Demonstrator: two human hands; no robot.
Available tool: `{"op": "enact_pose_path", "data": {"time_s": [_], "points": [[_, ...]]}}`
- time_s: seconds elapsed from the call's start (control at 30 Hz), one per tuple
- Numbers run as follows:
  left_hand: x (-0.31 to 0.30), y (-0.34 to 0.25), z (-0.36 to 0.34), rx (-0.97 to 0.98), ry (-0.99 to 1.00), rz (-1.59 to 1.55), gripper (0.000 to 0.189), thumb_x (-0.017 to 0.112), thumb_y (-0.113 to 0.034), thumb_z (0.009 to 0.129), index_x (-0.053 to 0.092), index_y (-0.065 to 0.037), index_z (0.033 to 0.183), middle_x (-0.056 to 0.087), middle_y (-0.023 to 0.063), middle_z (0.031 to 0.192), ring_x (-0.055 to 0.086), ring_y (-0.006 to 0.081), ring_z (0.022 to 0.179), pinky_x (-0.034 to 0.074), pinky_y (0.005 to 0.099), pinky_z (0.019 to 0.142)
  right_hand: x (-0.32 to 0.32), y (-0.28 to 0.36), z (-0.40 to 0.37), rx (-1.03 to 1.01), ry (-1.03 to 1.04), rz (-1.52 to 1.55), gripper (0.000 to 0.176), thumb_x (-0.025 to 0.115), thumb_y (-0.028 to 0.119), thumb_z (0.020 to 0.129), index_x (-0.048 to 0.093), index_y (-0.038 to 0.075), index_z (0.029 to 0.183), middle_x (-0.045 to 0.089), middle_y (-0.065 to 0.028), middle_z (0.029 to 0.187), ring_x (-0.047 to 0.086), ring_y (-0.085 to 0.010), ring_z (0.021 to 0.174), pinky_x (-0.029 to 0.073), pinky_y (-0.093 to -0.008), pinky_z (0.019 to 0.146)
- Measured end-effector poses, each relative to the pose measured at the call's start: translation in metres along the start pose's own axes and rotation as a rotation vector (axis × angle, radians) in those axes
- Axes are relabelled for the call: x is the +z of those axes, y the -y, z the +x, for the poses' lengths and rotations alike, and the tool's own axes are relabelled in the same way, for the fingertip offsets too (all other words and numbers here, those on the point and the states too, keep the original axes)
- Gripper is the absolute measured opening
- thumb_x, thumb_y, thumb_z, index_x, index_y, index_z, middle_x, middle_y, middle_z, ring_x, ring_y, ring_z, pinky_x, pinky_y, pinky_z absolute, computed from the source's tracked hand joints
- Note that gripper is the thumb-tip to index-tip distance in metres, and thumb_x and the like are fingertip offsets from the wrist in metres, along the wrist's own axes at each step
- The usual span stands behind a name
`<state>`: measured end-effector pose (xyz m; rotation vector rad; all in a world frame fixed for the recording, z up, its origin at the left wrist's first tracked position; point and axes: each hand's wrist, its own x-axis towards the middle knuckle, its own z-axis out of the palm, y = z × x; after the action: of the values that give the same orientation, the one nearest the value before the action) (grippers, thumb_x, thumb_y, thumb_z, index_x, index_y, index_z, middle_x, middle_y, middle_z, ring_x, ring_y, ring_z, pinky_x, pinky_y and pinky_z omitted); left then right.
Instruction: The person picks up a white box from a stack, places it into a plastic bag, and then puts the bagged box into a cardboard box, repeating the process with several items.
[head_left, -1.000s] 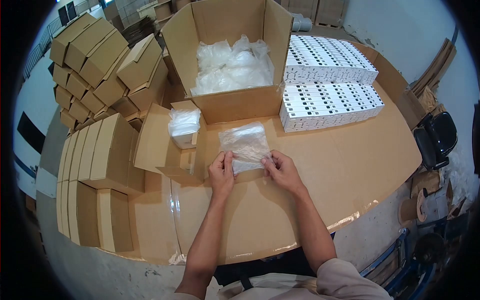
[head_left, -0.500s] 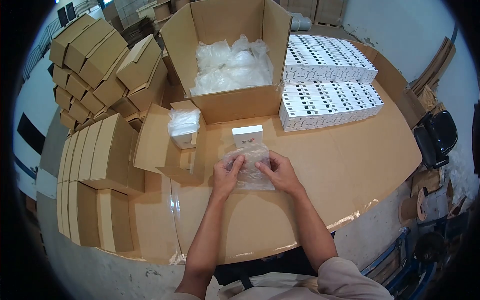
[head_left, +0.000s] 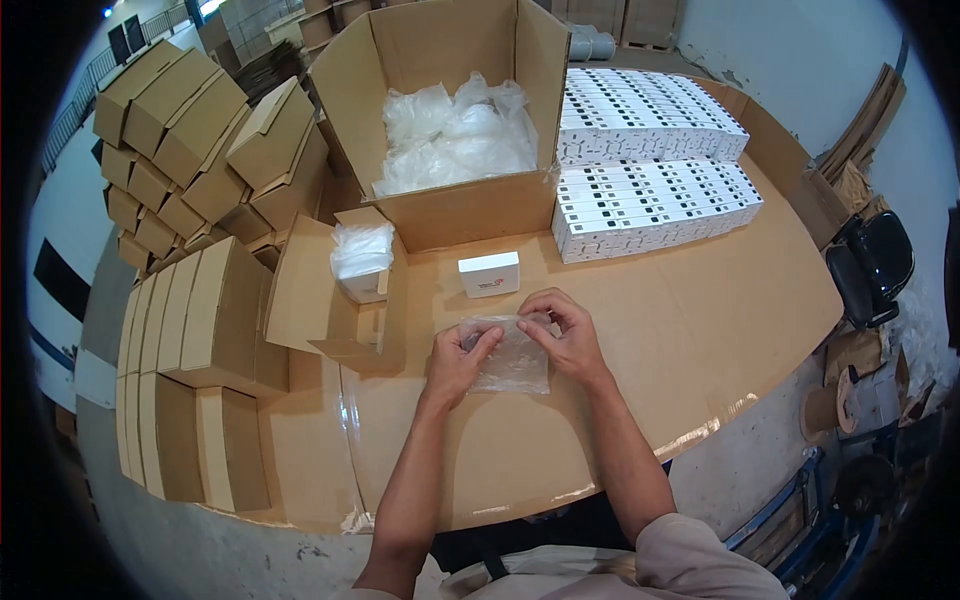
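Note:
A clear plastic bag (head_left: 512,362) hangs between my two hands over the cardboard-covered table. My left hand (head_left: 460,362) pinches its left edge between thumb and fingers. At the upper right corner of the bag, my right hand (head_left: 566,338) is closed on the film, with the index finger bent above the thumb. Just beyond the hands a small white box (head_left: 489,275) stands on the cardboard, a small red mark and print on its front. To the left, an open carton (head_left: 340,345) holds white items wrapped in clear plastic (head_left: 362,255).
Behind stands a large open carton (head_left: 470,215) full of clear plastic bags (head_left: 455,135). Stacked white boxes (head_left: 655,210) fill the back right. Closed brown cartons (head_left: 205,320) line the left edge, with more brown cartons (head_left: 180,130) piled beyond. A black chair (head_left: 870,265) is at right.
The bag and both hands have come slightly nearer to me, exposing more of the white box. My right hand has shifted to the bag's upper corner, its fingers raised and curled.

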<state>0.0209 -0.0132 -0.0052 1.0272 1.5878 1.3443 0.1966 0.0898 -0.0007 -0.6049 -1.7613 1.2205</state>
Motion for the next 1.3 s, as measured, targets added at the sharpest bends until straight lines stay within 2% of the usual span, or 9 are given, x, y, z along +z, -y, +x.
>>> {"op": "enact_pose_path", "data": {"time_s": [0.33,0.53,0.63,0.73,0.87,0.93,1.03,1.13,1.3], "points": [[-0.001,0.006,0.003,-0.009,-0.004,0.039,0.022,0.072,-0.024,0.098,0.076,-0.002,0.096,0.067,-0.0027,0.079,0.058,0.0068,0.071,0.046,0.0254,0.065,-0.001,0.008,0.0,-0.056,-0.028,-0.033,0.01,0.079,0.003,0.083,0.077,0.005,0.093,0.069,-0.0026,0.1,0.063,-0.0139,0.089,0.049,-0.0284,0.072],[-0.003,0.004,0.004,-0.045,0.027,0.039,0.024,0.072,-0.025,0.099,0.076,-0.001,0.097,0.07,-0.0018,0.083,0.059,0.006,0.073,0.048,0.0255,0.065,-0.006,0.013,0.002,-0.18,0.048,-0.1,0.01,0.078,0.002,0.082,0.077,0.007,0.09,0.074,-0.004,0.109,0.061,-0.0167,0.099,0.049,-0.0318,0.082],[-0.005,0.017,0.008,-0.051,0.038,0.011,0.024,0.071,-0.024,0.099,0.076,0.0,0.099,0.071,-0.001,0.085,0.06,0.0058,0.075,0.048,0.0252,0.065,-0.008,0.02,0.001,-0.158,0.094,-0.108,0.01,0.076,0.0,0.084,0.075,0.007,0.091,0.076,-0.0054,0.108,0.06,-0.0179,0.1,0.047,-0.0321,0.087],[-0.007,0.026,0.012,-0.053,0.048,0.018,0.023,0.071,-0.023,0.1,0.075,0.0,0.1,0.071,-0.0012,0.085,0.06,0.0053,0.074,0.048,0.0248,0.065,-0.008,0.019,0.0,-0.104,0.098,-0.048,0.01,0.073,-0.001,0.086,0.073,0.005,0.094,0.076,-0.0054,0.1,0.061,-0.0182,0.096,0.048,-0.0317,0.087],[-0.006,0.01,0.006,-0.045,0.044,0.003,0.022,0.072,-0.023,0.098,0.075,-0.001,0.098,0.07,-0.0016,0.083,0.059,0.0048,0.073,0.048,0.0241,0.063,-0.009,0.014,-0.003,0.002,0.034,-0.054,0.01,0.072,0.001,0.088,0.071,0.004,0.098,0.074,-0.0047,0.094,0.062,-0.0188,0.095,0.048,-0.032,0.084],[-0.005,0.007,0.005,-0.071,0.03,0.033,0.02,0.078,-0.02,0.093,0.074,-0.001,0.098,0.07,-0.0016,0.084,0.059,0.0048,0.073,0.048,0.0236,0.063,-0.004,0.011,-0.003,0.061,-0.035,0.023,0.011,0.073,0.004,0.089,0.071,0.003,0.099,0.073,-0.004,0.091,0.063,-0.0186,0.096,0.048,-0.0319,0.081],[-0.003,0.007,0.003,0.003,0.033,0.059,0.025,0.087,-0.015,0.083,0.073,-0.002,0.1,0.07,-0.0014,0.087,0.059,0.0048,0.072,0.048,0.0231,0.064,-0.009,0.02,-0.001,0.025,0.001,-0.148,0.015,0.077,0.011,0.086,0.071,0.004,0.098,0.073,-0.0036,0.089,0.065,-0.0208,0.091,0.048,-0.0355,0.078],[0.0,0.012,0.002,0.108,0.025,0.053,0.034,0.091,-0.01,0.075,0.072,-0.003,0.102,0.071,-0.0006,0.089,0.06,0.0049,0.074,0.05,0.0239,0.066,-0.012,0.036,0.005,-0.228,0.099,-0.622,0.02,0.08,0.016,0.083,0.071,0.005,0.097,0.073,-0.0042,0.089,0.065,-0.024,0.084,0.048,-0.0399,0.079],[0.004,-0.011,-0.004,0.126,-0.019,0.148,0.038,0.093,-0.013,0.072,0.071,-0.003,0.101,0.073,0.0009,0.091,0.063,0.0062,0.079,0.053,0.0272,0.071,0.002,0.058,0.023,-0.214,0.219,-0.644,0.019,0.077,0.013,0.082,0.071,0.004,0.097,0.074,-0.0108,0.085,0.066,-0.0317,0.081,0.049,-0.0434,0.079]]}}
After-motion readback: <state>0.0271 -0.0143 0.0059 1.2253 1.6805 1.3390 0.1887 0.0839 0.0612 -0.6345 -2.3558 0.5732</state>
